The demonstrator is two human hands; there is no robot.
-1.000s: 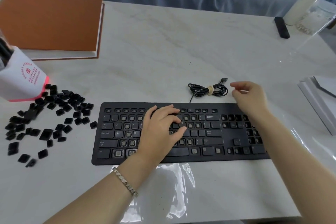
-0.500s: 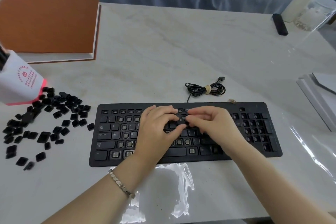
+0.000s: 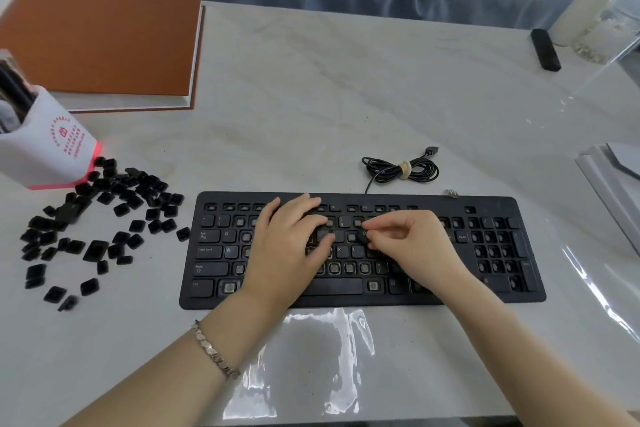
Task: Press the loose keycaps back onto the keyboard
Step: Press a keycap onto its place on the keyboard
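Several dozen loose keycaps (image 3: 93, 250) lie scattered on the table (image 3: 346, 97), left of the keyboard (image 3: 485, 202) and well apart from both hands. Many sockets on the board are bare, so by my estimate the task is far from done.

Right hand (image 3: 415, 246): thumb and forefinger pinch one keycap (image 3: 362, 236). It is held low over the upper letter row, just right of the board's centre. The legend looks like "O", though that reading is uncertain.

Left hand (image 3: 287, 246): lies flat across the board's left-centre. Its fingers (image 3: 304, 202) are relaxed and rest on the keys, and nothing seen is gripped.

Key relation: the cap sits at the tips of the right fingers, with its socket presumably straight beneath, so the coming move is a short downward press. The left thumb points toward the cap from the left but stays apart from it. The right hand is the nearer and already holds it.

Not resolved:
- The socket under the cap is hidden by the cap and fingertips.
- I cannot tell whether the cap touches the board or sits level.
- Keys under the left palm are covered.
- The right edge of the table is cut off.
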